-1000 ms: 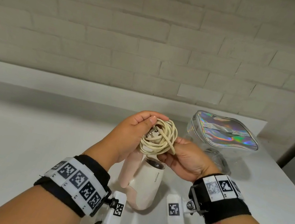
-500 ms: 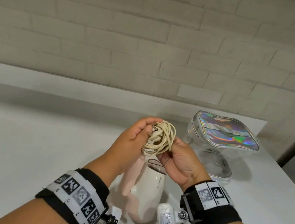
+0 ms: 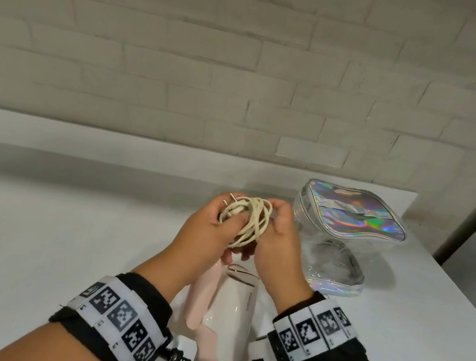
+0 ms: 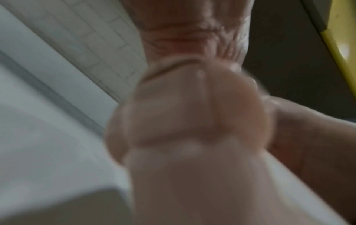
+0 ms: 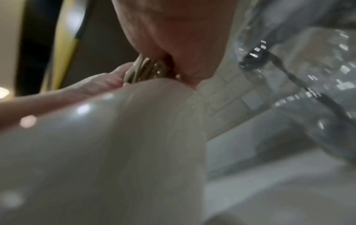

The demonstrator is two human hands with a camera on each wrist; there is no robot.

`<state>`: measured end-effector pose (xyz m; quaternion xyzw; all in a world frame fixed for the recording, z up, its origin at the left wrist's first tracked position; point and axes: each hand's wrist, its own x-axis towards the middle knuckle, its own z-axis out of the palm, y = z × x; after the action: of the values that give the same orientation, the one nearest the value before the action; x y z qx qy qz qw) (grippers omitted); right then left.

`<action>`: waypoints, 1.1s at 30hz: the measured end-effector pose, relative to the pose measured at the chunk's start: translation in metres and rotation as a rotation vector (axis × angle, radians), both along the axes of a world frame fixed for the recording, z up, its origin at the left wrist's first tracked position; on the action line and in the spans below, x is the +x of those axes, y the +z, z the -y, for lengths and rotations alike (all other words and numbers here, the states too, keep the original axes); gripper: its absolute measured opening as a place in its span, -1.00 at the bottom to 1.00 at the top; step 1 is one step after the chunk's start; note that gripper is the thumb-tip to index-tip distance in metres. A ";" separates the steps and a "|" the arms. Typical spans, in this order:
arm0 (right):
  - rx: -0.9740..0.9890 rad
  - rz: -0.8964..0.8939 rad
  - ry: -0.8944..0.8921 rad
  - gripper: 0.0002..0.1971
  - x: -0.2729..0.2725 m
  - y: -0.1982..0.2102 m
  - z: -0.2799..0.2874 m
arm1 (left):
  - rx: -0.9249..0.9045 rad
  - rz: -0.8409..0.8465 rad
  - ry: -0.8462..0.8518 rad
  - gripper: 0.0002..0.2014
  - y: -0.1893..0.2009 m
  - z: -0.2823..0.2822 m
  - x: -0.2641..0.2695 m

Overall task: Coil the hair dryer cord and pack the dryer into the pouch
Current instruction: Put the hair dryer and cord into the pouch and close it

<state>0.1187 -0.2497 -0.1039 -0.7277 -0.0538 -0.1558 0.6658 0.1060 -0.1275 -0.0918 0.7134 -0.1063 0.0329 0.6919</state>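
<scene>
The coiled cord (image 3: 250, 220) is gripped by the left hand (image 3: 205, 232) and right hand (image 3: 279, 238); the pouch (image 3: 350, 219) at two o'clock is seen whole only from the head view; the dryer (image 5: 115, 144) fills both blurred wrist views.

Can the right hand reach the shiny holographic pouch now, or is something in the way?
Probably not at once: the right hand grips the coiled cream cord together with the left hand. The holographic pouch stands just beside it, path clear.
</scene>
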 end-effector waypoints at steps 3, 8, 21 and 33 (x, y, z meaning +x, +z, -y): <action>-0.743 0.116 -0.195 -0.61 -0.007 0.006 0.010 | -0.086 -0.051 0.047 -0.78 -0.001 -0.009 0.005; -1.094 0.391 -0.339 -0.24 -0.006 0.035 0.074 | -0.072 -0.013 0.095 -0.75 0.012 -0.023 0.007; -1.386 0.299 -0.211 -0.74 0.010 0.022 0.059 | -0.178 0.191 0.053 -0.62 0.065 -0.007 -0.003; -1.112 0.137 0.052 -0.82 0.006 0.144 0.052 | -0.409 0.522 -0.002 -0.67 0.111 -0.021 -0.026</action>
<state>0.1250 -0.3022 0.0401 -0.9558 -0.1891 -0.1346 0.1803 0.0797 -0.1062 0.0197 0.5270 -0.2720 0.2346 0.7702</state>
